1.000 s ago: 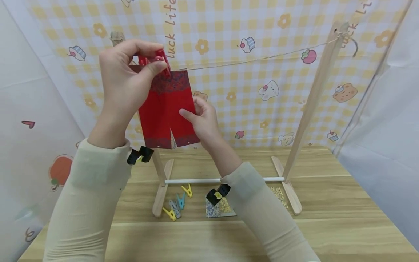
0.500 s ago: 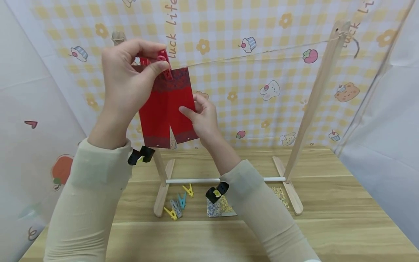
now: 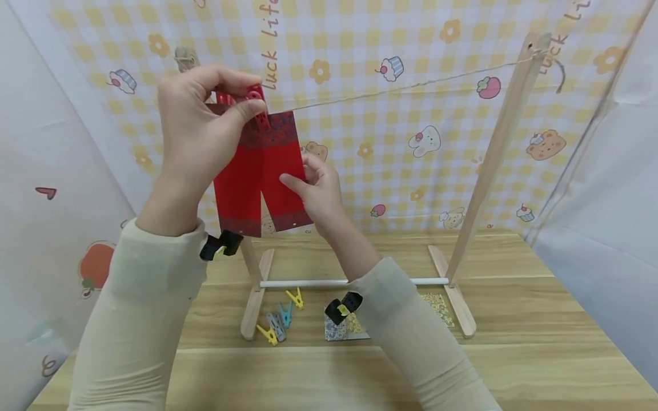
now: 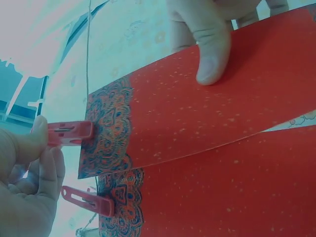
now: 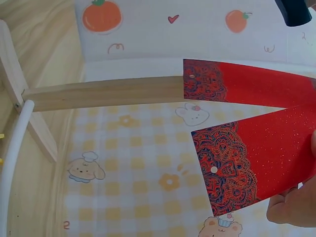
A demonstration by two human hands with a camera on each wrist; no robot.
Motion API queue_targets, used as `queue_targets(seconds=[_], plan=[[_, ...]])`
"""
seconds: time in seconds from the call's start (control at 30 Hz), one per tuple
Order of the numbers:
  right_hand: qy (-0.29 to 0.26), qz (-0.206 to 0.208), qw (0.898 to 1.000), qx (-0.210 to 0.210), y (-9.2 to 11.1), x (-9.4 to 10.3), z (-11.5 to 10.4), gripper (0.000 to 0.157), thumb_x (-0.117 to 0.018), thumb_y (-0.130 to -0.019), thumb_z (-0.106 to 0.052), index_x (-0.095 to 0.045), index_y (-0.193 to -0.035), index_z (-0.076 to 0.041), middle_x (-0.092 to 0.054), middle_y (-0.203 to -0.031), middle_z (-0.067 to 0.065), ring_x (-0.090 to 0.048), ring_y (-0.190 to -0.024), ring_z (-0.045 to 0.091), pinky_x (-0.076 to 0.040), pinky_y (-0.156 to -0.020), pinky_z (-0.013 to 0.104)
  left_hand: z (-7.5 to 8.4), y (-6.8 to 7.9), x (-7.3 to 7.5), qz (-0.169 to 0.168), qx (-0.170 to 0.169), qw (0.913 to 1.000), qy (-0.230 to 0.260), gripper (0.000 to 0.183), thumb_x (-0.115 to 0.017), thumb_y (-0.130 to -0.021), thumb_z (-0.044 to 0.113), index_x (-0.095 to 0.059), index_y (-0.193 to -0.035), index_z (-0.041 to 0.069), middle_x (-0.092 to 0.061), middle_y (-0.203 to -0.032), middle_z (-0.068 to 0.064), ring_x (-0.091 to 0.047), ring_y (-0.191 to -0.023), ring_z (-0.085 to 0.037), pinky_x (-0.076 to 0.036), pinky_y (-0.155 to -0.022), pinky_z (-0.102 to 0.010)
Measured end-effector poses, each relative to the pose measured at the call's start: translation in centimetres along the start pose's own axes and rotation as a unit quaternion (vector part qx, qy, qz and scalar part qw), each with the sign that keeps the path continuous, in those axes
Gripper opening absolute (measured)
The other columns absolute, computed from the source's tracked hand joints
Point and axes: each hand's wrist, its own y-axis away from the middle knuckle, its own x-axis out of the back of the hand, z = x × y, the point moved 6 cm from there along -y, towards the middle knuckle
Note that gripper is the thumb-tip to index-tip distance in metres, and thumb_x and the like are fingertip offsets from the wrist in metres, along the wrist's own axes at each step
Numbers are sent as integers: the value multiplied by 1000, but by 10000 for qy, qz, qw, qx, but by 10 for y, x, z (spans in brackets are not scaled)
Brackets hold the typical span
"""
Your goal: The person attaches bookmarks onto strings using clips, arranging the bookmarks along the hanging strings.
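Observation:
Two red cards with dark patterned ends hang near the left end of a string (image 3: 411, 85). My left hand (image 3: 197, 123) pinches a red clothespin (image 4: 70, 132) between thumb and fingers. Its tip sits on the patterned top end of the nearer red card (image 4: 173, 123). That same card is held at its side edge by my right hand (image 3: 324, 191), with the thumb on its face. A second red clothespin (image 4: 89, 201) grips the top of the other red card (image 3: 237, 182), which partly lies behind the nearer one. In the right wrist view, a small hole shows in each lower end.
The string is tied to wooden posts (image 3: 483, 165) joined by a white rod (image 3: 303, 283). On the table (image 3: 247, 377) lie yellow clothespins (image 3: 268, 335), a teal clothespin (image 3: 285, 314) and a grey clothespin (image 3: 276, 327). Patterned cards (image 3: 336, 329) lie partly under my right forearm.
The lower ends of the two red cards have spread apart, widening the gap between them. The nearer card has dipped slightly at the top. Both hands keep their hold.

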Motion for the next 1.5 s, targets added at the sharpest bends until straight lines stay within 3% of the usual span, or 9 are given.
queue_targets(seconds=[0.2,0.53,0.67,0.8,1.0,1.13,1.23,1.4,1.5], plan=[[-62,19,9999,87,0,1,1,12,-67,-91,2,-64,-102,-3,-72,-106,19,-71,-78,12,-62,-72,35,-1,-3,2,-37,75,9999,71,18,-78,-84,8,-78,-101,2,-66,-79,17,-64,-76,-8,-54,-71,-11],[-46,-23,10000,72,0,-1,-3,15,-67,-92,-1,-64,-107,-2,-71,-112,22,-73,-89,23,-62,-76,38,0,-2,1,-357,430,9983,-153,22,-77,-85,11,-78,-106,6,-71,-87,3,-60,-82,-5,-51,-70,-10],[-81,-19,10000,23,0,-1,-2,14,-68,-92,-1,-64,-105,-3,-71,-112,21,-71,-88,17,-61,-76,34,0,-1,1,-474,562,9968,-297,26,-77,-86,14,-77,-112,9,-67,-85,10,-58,-83,-6,-51,-72,-11],[-93,-80,9998,136,2,1,-2,12,-68,-92,-1,-63,-103,-2,-71,-109,20,-69,-86,13,-60,-76,30,-2,-1,1,-544,686,9949,-505,30,-75,-88,20,-75,-118,14,-68,-93,4,-55,-85,-6,-50,-76,-13],[209,-144,9991,348,6,10,0,14,-68,-92,-3,-64,-105,-1,-70,-98,4,-63,-92,9,-53,-85,25,-5,0,-1,-596,817,9935,-527,33,-74,-89,23,-73,-122,17,-69,-100,-1,-54,-86,-7,-48,-75,-15],[412,-86,9985,358,8,18,1,13,-68,-92,-4,-64,-104,-4,-66,-88,-8,-60,-90,8,-50,-85,23,-6,0,-2,-586,780,9943,-440,32,-74,-89,23,-73,-121,15,-68,-93,5,-54,-83,-7,-47,-72,-16],[358,-126,9985,395,9,23,1,11,-67,-92,-2,-65,-102,-5,-66,-85,-7,-61,-88,9,-50,-85,23,-7,1,-1,-565,748,9948,-403,31,-74,-90,22,-73,-120,15,-67,-88,10,-54,-81,-7,-47,-72,-16],[239,-179,9985,459,11,34,2,9,-67,-91,-1,-66,-98,-8,-68,-84,-10,-64,-86,7,-53,-87,23,-7,2,0,-511,715,9954,-371,29,-73,-90,20,-74,-119,13,-71,-97,3,-56,-80,-7,-48,-75,-15],[236,-248,9981,515,13,43,4,9,-67,-91,0,-66,-99,-4,-71,-84,-12,-68,-87,6,-54,-91,25,-7,5,2,-474,652,9964,-263,27,-73,-91,17,-75,-116,10,-69,-91,6,-54,-78,-8,-47,-74,-15]])
